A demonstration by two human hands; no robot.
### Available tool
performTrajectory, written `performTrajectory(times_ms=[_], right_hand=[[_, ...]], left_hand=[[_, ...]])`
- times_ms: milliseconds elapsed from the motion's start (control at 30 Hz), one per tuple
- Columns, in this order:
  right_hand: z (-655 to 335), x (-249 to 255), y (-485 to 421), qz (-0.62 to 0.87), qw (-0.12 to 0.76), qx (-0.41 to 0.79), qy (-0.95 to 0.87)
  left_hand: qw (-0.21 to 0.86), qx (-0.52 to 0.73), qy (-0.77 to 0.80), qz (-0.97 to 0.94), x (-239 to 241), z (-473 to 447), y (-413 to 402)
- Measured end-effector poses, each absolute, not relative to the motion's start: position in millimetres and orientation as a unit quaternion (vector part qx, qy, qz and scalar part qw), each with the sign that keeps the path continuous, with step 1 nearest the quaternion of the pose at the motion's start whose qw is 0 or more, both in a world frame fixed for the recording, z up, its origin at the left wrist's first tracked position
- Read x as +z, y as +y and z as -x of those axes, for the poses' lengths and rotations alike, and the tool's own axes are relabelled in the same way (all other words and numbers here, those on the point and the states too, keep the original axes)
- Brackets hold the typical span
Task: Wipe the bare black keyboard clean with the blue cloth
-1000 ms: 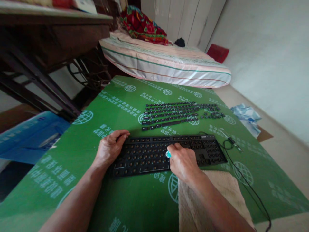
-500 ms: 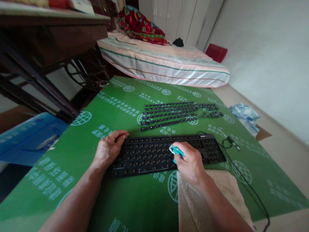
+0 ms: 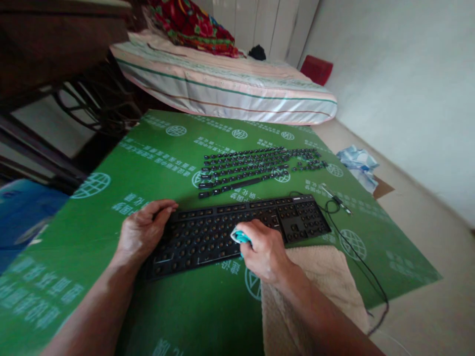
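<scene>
A black keyboard (image 3: 293,222) with its keycaps off lies across the green tabletop (image 3: 178,311), its switch posts bare. My left hand (image 3: 143,232) is closed at the keyboard's upper left corner, fingers and thumb pinched on its edge. Over the middle of the key area, my right hand (image 3: 265,249) grips a bunched teal cloth (image 3: 241,235) with a whitish edge, pressed close to the posts. Behind the keyboard, the loose black keycaps (image 3: 237,170) lie in rows. A beige towel (image 3: 319,277) is spread under my right forearm.
To the right, a slim tool (image 3: 336,199) lies by the keyboard's cable (image 3: 358,262), which runs over the table edge. Beyond the table stands a bed (image 3: 230,89). A dark wooden table (image 3: 63,44) and a blue container (image 3: 22,212) are on the left.
My right hand has moved a little left along the keyboard with the teal cloth. My left hand stays at the corner. The whole view has shifted, so everything sits further left.
</scene>
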State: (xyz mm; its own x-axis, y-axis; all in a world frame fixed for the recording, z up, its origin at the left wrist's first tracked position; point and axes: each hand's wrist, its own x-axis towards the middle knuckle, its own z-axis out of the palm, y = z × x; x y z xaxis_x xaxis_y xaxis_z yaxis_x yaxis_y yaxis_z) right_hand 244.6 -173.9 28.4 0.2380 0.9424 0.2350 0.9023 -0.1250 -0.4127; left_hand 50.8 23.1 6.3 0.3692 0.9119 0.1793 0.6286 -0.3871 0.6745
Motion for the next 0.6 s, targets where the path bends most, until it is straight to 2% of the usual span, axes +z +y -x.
performTrajectory(times_ms=[300,600], right_hand=[[-235.3,39.1,-173.0,0.761,0.155,0.050,-0.628],[-227.7,42.0,-172.6,0.744,0.192,0.050,-0.638]], left_hand=[[0.222,0.264,0.499,-0.795,11.1,-54.8,25.6],[0.224,0.257,0.510,-0.790,12.6,-56.9,24.8]])
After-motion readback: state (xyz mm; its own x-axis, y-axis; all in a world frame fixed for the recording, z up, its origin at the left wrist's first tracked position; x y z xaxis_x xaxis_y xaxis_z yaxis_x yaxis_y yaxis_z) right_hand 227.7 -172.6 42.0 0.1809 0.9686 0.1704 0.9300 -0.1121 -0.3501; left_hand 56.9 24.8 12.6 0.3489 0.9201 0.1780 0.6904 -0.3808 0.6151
